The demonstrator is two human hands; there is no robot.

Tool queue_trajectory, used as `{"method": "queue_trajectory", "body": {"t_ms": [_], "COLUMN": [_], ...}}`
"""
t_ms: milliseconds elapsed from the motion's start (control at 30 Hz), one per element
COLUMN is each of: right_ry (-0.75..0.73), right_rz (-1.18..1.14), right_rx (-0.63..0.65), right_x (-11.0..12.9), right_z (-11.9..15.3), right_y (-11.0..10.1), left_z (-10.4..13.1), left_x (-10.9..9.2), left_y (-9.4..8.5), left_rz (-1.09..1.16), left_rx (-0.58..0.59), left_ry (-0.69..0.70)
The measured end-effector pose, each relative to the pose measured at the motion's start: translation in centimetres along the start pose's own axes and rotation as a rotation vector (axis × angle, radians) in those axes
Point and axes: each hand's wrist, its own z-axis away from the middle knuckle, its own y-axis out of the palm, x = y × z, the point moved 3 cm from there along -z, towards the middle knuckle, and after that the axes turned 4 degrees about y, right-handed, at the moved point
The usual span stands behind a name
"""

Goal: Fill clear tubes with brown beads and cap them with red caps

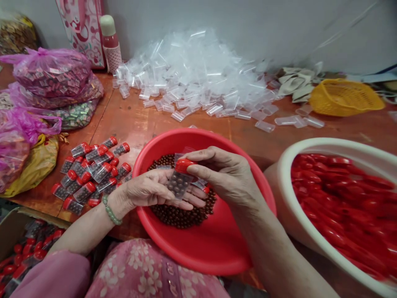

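Observation:
A clear flat tube (179,187) filled with brown balls lies across the fingers of my left hand (151,189), its thumb pressed on the tube. My right hand (234,176) pinches a red cap (185,165) between thumb and fingers at the tube's upper end. Whether the cap is fully seated cannot be made out. Behind the tube, more clear plastic and a bit of red show by my left fingers, partly hidden. Both hands are above a red basin (223,244) with a heap of small brown balls (176,215) inside.
Capped, filled tubes (99,165) lie left of the basin. Empty clear tubes (198,78) are piled along the wall. At right stand a white tub (288,182) of red caps (344,207) and a yellow basket (344,99). Pink bags (52,78), a bottle (111,45) and a box (18,219) are at left.

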Motion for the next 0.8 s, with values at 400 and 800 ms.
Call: {"method": "queue_trajectory", "body": {"t_ms": [400,800], "right_ry": [-0.056,-0.011], "right_rz": [0.124,0.189], "right_rx": [0.016,-0.040], "right_x": [-0.18,0.01], "right_z": [-0.19,0.39], "right_y": [-0.42,-0.33], "left_z": [-0.27,-0.40], "left_x": [-0.02,0.22], "left_y": [-0.20,-0.69], "left_rz": [-0.016,-0.059], "left_rx": [-0.045,-0.104], "left_ry": [-0.015,-0.009]}}
